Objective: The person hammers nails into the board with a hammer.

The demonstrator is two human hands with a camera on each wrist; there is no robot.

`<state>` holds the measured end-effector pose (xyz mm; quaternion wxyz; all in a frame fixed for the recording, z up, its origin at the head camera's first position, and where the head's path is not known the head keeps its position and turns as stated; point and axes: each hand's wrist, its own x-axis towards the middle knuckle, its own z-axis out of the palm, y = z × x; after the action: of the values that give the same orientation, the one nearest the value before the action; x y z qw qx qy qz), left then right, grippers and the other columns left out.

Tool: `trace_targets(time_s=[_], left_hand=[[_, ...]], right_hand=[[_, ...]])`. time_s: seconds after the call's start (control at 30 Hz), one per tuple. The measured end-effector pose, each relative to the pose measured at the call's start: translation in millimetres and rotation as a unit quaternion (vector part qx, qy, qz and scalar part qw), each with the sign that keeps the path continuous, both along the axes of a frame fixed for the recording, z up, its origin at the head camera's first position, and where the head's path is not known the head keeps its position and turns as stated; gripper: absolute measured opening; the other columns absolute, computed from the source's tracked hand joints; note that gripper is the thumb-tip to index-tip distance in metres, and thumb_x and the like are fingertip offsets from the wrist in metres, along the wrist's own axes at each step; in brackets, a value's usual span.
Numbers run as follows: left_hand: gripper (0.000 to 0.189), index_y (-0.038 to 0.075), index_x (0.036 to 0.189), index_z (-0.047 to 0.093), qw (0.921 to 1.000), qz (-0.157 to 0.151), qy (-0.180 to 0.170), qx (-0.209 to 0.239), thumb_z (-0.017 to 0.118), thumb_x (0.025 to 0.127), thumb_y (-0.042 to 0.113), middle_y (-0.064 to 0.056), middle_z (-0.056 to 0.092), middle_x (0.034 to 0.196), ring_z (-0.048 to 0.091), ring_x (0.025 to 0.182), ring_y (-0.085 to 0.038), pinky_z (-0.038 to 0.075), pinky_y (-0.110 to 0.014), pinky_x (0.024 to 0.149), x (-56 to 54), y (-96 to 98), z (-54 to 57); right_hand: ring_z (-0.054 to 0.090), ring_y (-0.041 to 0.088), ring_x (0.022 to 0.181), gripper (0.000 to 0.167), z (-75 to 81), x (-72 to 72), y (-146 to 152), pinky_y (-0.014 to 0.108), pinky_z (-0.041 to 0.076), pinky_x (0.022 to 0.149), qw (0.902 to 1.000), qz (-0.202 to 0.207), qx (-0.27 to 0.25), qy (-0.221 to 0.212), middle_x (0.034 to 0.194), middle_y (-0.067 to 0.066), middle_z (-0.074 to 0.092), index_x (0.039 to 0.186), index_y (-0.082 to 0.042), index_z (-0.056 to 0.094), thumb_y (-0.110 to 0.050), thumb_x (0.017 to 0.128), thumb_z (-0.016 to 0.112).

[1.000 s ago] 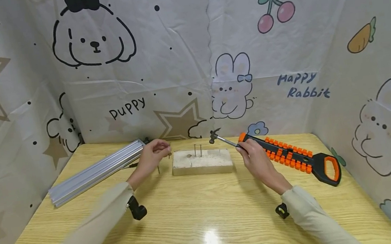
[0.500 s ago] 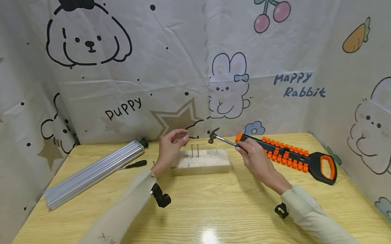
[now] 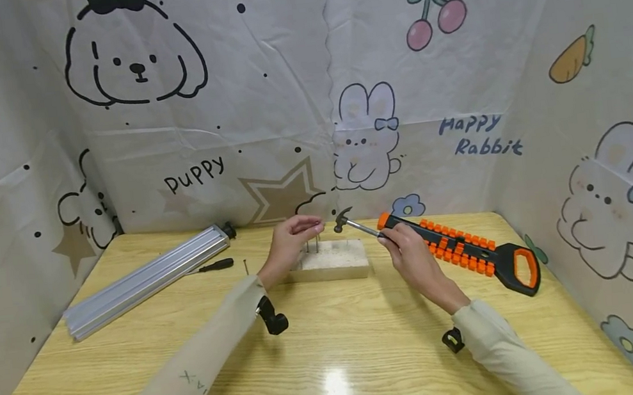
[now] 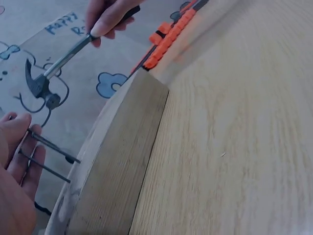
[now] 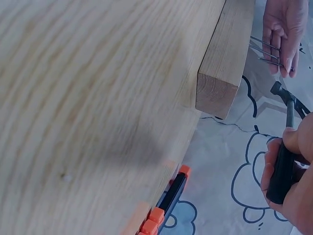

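A pale wooden block (image 3: 333, 272) lies on the table, with two nails (image 4: 51, 169) standing upright in its top. My left hand (image 3: 291, 244) is just above the block beside these nails, its thumb and fingertips pinching another nail (image 5: 270, 62). In the head view the fingers mostly hide that nail. To the right, my right hand (image 3: 416, 261) grips the black handle of a small claw hammer (image 3: 359, 226). The hammer's head is in the air, right of the left fingertips and apart from the block and nails.
A silvery grooved metal bar (image 3: 148, 283) lies at the left, with a black-handled screwdriver (image 3: 218, 265) beside it. Another nail (image 3: 245, 267) stands left of the block. On the right lies a black rack with orange clips and a looped handle (image 3: 473, 255). Printed cloth (image 3: 262, 119) walls the table's back.
My left hand has moved right with its nail, from left of the block to above it beside the standing nails. The right hand and hammer have stayed almost still. The head view has shifted slightly.
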<state>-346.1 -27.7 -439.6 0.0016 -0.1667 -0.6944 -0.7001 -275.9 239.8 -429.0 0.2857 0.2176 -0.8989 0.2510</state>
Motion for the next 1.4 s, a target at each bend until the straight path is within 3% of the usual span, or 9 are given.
trace_targets(time_s=[0.17, 0.4, 0.9, 1.4], left_hand=[[0.028, 0.004, 0.123, 0.073, 0.9992, -0.023, -0.026, -0.022, 0.077, 0.097, 0.015, -0.01, 0.076, 0.12, 0.071, 0.105, -0.017, 0.057, -0.034, 0.097, -4.0, -3.1, -5.2], [0.028, 0.003, 0.121, 0.074, 0.9973, -0.049, 0.002, -0.055, 0.078, 0.097, 0.015, -0.012, 0.076, 0.118, 0.068, 0.099, -0.013, 0.055, -0.028, 0.09, -8.3, -2.0, -17.3], [0.024, 0.004, 0.118, 0.075, 0.999, -0.022, 0.021, -0.032, 0.079, 0.095, 0.011, -0.013, 0.078, 0.112, 0.069, 0.095, -0.014, 0.055, -0.026, 0.086, -6.3, 4.0, -20.8], [0.026, -0.001, 0.118, 0.073, 0.999, -0.032, 0.021, -0.025, 0.078, 0.094, 0.007, -0.016, 0.078, 0.113, 0.073, 0.096, -0.015, 0.058, -0.024, 0.087, -7.5, 2.9, -22.7]], right_hand=[[0.049, 0.019, 0.071, 0.013, -1.3, -0.4, -0.1, 0.031, 0.042, 0.06, 1.0, -0.002, 0.003, -0.006, 0.085, 0.01, 0.06, 0.106, 0.005, 0.076, -0.004, 0.1, 0.069], [0.049, 0.018, 0.072, 0.013, -2.0, -0.1, -1.0, 0.031, 0.044, 0.061, 0.9999, -0.002, 0.005, -0.011, 0.086, 0.01, 0.061, 0.106, 0.005, 0.076, -0.005, 0.101, 0.07], [0.052, 0.019, 0.072, 0.015, 0.3, -1.5, -4.0, 0.032, 0.046, 0.06, 1.0, -0.001, 0.003, 0.0, 0.088, 0.012, 0.062, 0.107, 0.005, 0.076, -0.006, 0.101, 0.069], [0.05, 0.019, 0.071, 0.014, 7.1, -3.0, -9.9, 0.032, 0.044, 0.06, 0.9999, 0.008, 0.002, 0.011, 0.087, 0.011, 0.062, 0.107, 0.005, 0.076, -0.005, 0.101, 0.069]])
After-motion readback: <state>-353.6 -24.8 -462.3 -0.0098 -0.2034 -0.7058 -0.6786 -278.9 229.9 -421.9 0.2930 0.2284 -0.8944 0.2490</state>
